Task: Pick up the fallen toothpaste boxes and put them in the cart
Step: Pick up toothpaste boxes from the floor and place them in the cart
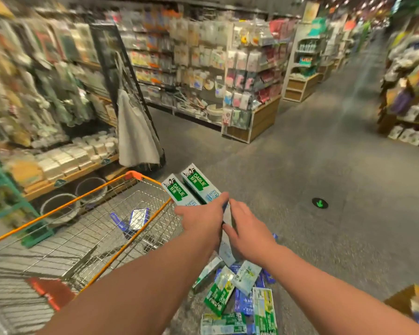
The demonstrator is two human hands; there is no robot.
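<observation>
Nearest, a pile point(219, 293) of green-white and blue toothpaste boxes is seen scattered on the grey floor point(312, 165), between the two forearms and just right of the cart point(133, 175). A brown carton point(406, 301) is cut off at the lower right edge.

Above the pile, two green-white held boxes point(194, 187), marked DARLIE, are carried side by side and off the floor. Their far ends point away, level with the cart's right rim, and the left one overlaps that orange rim. The left hand point(201, 221) is clamped over their near end, thumb laid on top. The right hand point(247, 228) is wrapped on their right edge, thumb up and fingers tucked at the side. Both hands are grasping the held boxes.

In the wire cart, a blue box point(138, 217) is lying on the mesh bottom. A red panel is seen at the cart's near end.

Further right, a black disc point(320, 203) with a green mark is set in the floor. Beyond the cart, grey buckets point(58, 206) are stood under blurred shelves point(58, 93), and a pale bag point(136, 131) is hung from a dark rack.
</observation>
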